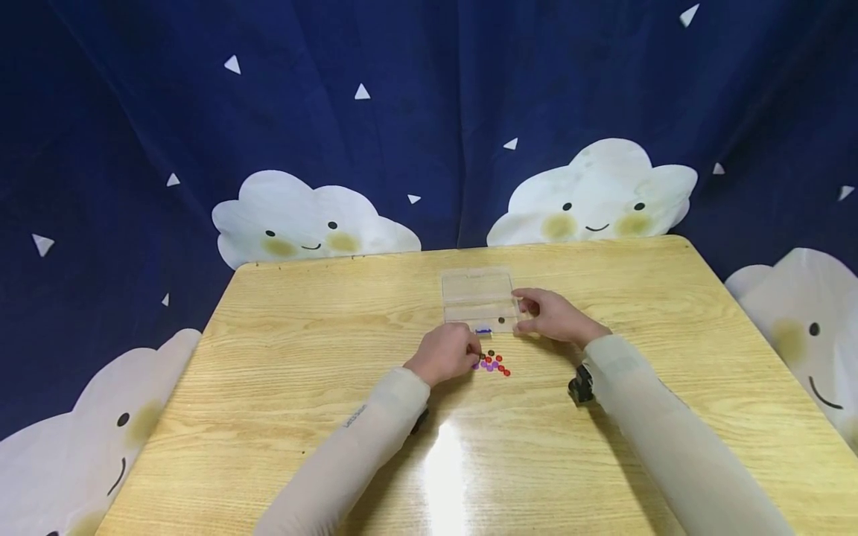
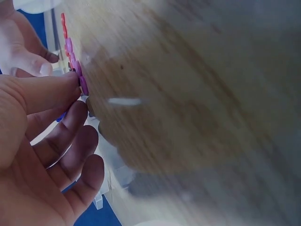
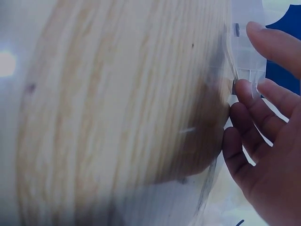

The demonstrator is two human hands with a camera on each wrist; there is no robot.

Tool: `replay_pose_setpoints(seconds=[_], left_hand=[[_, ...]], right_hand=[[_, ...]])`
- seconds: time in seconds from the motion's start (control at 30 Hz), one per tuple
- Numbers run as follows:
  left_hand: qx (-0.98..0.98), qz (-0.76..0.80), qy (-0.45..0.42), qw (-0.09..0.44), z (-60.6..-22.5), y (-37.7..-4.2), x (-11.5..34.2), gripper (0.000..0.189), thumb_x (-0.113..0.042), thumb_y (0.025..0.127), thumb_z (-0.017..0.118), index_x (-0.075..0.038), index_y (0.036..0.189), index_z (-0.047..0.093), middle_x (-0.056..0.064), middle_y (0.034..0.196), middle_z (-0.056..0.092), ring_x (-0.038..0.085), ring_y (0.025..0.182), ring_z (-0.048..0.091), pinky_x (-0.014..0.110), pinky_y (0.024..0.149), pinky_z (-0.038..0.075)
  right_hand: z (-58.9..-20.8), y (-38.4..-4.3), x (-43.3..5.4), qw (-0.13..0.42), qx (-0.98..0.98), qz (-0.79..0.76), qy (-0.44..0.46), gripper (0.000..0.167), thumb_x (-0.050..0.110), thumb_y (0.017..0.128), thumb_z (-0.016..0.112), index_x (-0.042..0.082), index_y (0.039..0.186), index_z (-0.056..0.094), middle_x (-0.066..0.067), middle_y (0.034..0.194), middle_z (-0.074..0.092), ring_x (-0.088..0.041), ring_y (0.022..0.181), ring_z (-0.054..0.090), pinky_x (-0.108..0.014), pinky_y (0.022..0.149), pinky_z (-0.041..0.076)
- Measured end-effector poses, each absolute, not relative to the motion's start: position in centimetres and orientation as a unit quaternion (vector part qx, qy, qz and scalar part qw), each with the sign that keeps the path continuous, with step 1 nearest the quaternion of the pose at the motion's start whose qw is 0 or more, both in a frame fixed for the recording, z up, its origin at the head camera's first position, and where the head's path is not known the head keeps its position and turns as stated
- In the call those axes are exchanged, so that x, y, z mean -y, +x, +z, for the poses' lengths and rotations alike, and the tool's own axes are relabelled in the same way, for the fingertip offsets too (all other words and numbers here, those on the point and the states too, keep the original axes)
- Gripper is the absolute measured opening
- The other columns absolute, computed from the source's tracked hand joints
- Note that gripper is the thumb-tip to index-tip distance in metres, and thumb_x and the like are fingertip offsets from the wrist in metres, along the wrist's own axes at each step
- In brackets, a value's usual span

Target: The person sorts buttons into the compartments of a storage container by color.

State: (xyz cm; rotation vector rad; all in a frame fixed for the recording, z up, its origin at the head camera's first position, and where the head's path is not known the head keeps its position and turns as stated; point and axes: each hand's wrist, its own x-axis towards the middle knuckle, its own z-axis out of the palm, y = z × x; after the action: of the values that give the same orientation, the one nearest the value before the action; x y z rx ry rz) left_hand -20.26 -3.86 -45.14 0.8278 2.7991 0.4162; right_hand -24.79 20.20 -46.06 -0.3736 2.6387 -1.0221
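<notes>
A clear plastic box [image 1: 462, 313] lies on the table with its lid [image 1: 477, 284] folded back. One dark disc [image 1: 501, 320] is inside it, and a blue piece [image 1: 483, 330] shows at its front edge. My right hand [image 1: 556, 316] holds the box's right end, thumb toward the front corner and fingers farther back. Just in front of the box, my left hand [image 1: 447, 353] pinches at a dark disc [image 1: 482, 356] with thumb and index finger; the fingertips partly hide it. Small red discs [image 1: 506, 373] and purple discs [image 1: 490, 368] lie beside those fingertips.
The light wooden table [image 1: 302, 357] extends around both arms, with a bright glare patch near its front. Behind it hangs a dark blue curtain [image 1: 429, 112] with white clouds and triangles. A black wrist device [image 1: 582, 384] sits on the right wrist.
</notes>
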Motion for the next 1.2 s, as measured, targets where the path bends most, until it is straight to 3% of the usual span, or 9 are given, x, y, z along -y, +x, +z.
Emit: replay_pose_setpoints(seconds=[0.67,0.9,1.2], left_hand=[[-0.950,0.133,0.270,0.082,-45.12,-19.86,3.53,0.013,-0.018,0.091,0.069,-0.023,0.089,0.081,-0.008,0.102,0.076,0.010,0.097,0.070,0.030,0.081,0.058],[-0.954,0.113,0.261,0.095,-45.28,-19.78,3.45,0.011,-0.021,0.093,0.069,-0.025,0.088,0.077,-0.009,0.100,0.072,0.009,0.090,0.067,0.028,0.076,0.057],[-0.950,0.090,0.285,0.094,-45.24,-19.54,3.50,0.009,-0.017,0.094,0.064,-0.018,0.092,0.073,-0.004,0.095,0.067,0.010,0.087,0.064,0.026,0.076,0.056]], right_hand=[[-46.30,-24.99,-20.45,0.146,-0.911,-0.366,-0.126,0.077,0.018,0.084,0.078,0.001,0.149,0.041,-0.010,0.108,0.056,-0.022,0.096,0.048,-0.033,0.083,0.043],[-46.21,-24.96,-20.25,0.153,-0.911,-0.365,-0.119,0.076,0.018,0.085,0.077,0.002,0.149,0.040,-0.011,0.110,0.056,-0.022,0.098,0.048,-0.032,0.083,0.042],[-46.42,-24.96,-20.46,0.154,-0.908,-0.369,-0.122,0.076,0.019,0.085,0.076,0.002,0.150,0.039,-0.011,0.111,0.056,-0.022,0.098,0.048,-0.032,0.082,0.042]])
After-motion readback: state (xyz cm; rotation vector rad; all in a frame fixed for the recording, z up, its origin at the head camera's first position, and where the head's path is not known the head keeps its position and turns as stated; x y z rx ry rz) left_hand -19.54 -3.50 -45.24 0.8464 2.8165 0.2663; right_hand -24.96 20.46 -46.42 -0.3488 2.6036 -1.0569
